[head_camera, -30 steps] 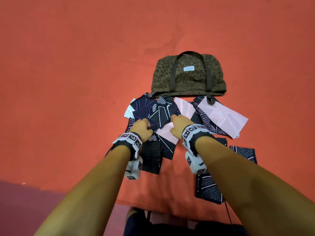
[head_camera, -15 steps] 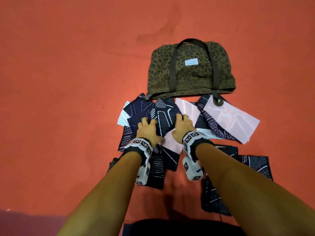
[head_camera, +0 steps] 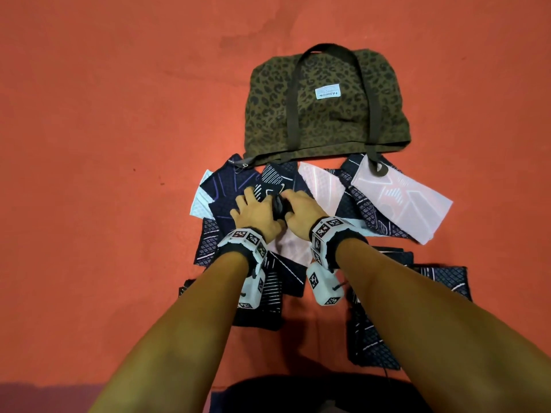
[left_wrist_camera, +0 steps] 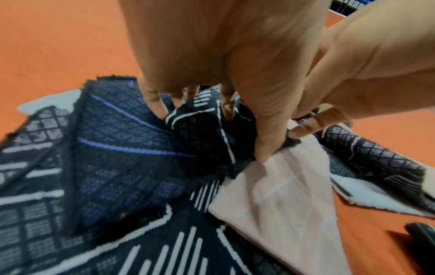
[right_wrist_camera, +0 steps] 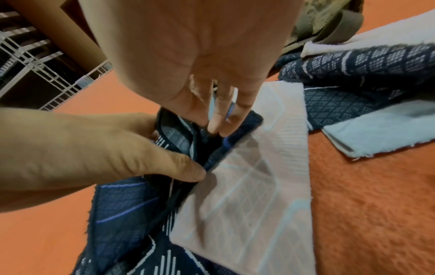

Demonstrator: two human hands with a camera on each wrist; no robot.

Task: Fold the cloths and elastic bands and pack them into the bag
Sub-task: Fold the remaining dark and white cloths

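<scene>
One leopard-print bag (head_camera: 325, 114) lies on the orange tabletop (head_camera: 104, 144), beyond a heap of overlapping cloths: two pale pink, the dark ones too tangled to count. Left hand (head_camera: 256, 214) and right hand (head_camera: 299, 210) pinch one dark patterned cloth (head_camera: 275, 181) between curled fingers (left_wrist_camera: 266, 147).

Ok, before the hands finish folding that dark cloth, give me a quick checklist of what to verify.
1. Left hand grips the dark cloth: ok, thumb and fingers pinch it.
2. Right hand grips the same cloth: ok.
3. Cloth bunched between the hands, fold begun: ok.
4. Pink cloth underneath caught in the pinch: cannot tell.
5. Bag within reach beyond the pile: ok.
6. Bag open for packing: cannot tell; it lies flat, opening not visible.
</scene>
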